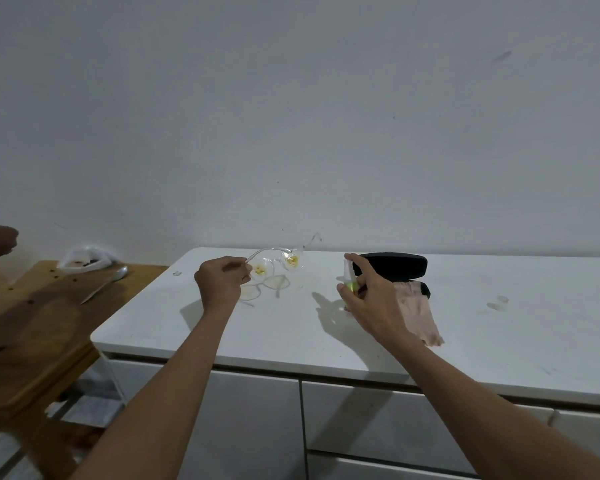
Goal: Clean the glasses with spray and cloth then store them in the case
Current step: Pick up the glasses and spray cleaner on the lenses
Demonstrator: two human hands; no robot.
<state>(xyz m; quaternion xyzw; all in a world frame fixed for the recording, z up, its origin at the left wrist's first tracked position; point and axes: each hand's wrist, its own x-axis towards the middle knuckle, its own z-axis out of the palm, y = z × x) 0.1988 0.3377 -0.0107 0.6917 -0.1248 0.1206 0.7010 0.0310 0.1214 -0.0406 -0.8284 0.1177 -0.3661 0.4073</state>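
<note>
1. The left hand [219, 282] is pinching one temple of the clear-framed glasses [278, 263] between curled fingers, holding them lifted above the white cabinet top [222, 334]; both lenses are showing yellow smears and the other temple is sticking up toward the wall
2. The glasses are casting a faint shadow on the cabinet top just beneath them
3. The right hand [371, 299] is wrapping its fingers around a small spray bottle [349, 277] with a white nozzle and a green body, holding it upright with the index finger resting on top of the nozzle, which is pointing toward the glasses
4. The two hands are working well apart, with a stretch of bare cabinet top lying between them
5. A black case [395, 266] is sitting open behind the right hand, near the wall
6. A pinkish cloth [418, 317] is hanging out of the case and lying on the cabinet top, partly hidden by the right hand
7. To the left, a wooden table [39, 323] is carrying a spoon [108, 282] and a crumpled white bag [87, 259]
</note>
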